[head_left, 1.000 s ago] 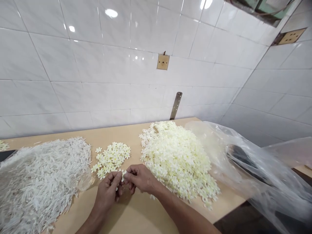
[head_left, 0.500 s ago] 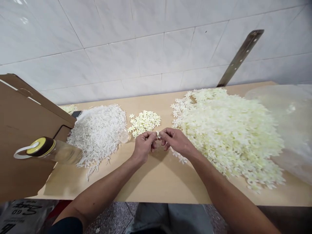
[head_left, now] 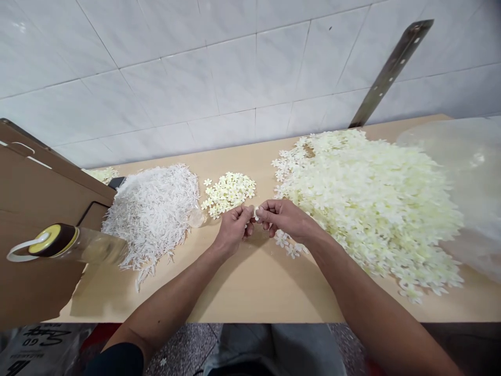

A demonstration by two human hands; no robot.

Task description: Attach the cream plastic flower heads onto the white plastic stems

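My left hand [head_left: 234, 228] and my right hand [head_left: 282, 217] meet over the wooden table [head_left: 250, 277], fingers pinched together on a small pale flower piece [head_left: 256, 212] between them. Just behind my hands lies a small heap of cream flower pieces [head_left: 229, 191]. To the right spreads a large pile of the same cream flowers [head_left: 371, 203], touching my right wrist. On the left lies a pile of thin white stick-like pieces [head_left: 154, 209].
A clear bottle with a yellow and brown cap [head_left: 66, 245] lies at the left beside brown cardboard [head_left: 31, 230]. A clear plastic bag [head_left: 465, 172] sits at the right. A white tiled wall [head_left: 195, 68] with a metal strip [head_left: 391, 68] backs the table.
The view swung down and left between the first and later frames, bringing the cardboard and bottle into sight. My hands stayed pinched together on the small flower piece, shifting only slightly.
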